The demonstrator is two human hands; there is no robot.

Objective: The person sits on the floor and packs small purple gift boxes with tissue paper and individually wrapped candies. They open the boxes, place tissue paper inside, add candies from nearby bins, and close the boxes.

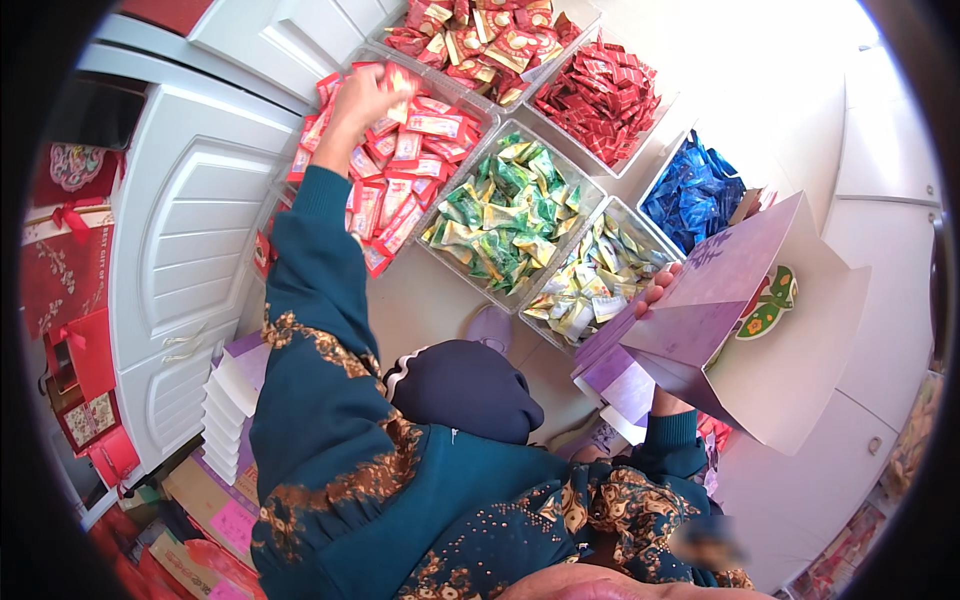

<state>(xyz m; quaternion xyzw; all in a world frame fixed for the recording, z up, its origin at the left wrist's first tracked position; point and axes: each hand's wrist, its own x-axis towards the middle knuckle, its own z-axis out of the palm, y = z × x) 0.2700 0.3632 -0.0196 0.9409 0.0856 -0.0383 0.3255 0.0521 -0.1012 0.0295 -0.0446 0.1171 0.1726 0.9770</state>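
Observation:
My left hand (362, 98) is over a clear bin of red-and-white packets (437, 123), at the far left of the bins. Its fingers are closed on a red packet (401, 78), slightly blurred. On the right, my right hand (655, 290) grips purple folded-card boxes (705, 275), with its fingertips over their edge. The top box gapes open and shows a pale inside (800, 340). A green cut-out with orange flowers (770, 303) stands at its opening. The boxes hide most of that hand's palm.
More bins hold gold-and-red packets (490, 45), dark red packets (603, 100), green packets (508, 212), yellow-white packets (600, 275) and blue packets (693, 192). White cabinets (195, 220) stand on the left, white doors (880, 280) on the right. Stacked white-and-purple boxes (222, 425) are beside my left arm.

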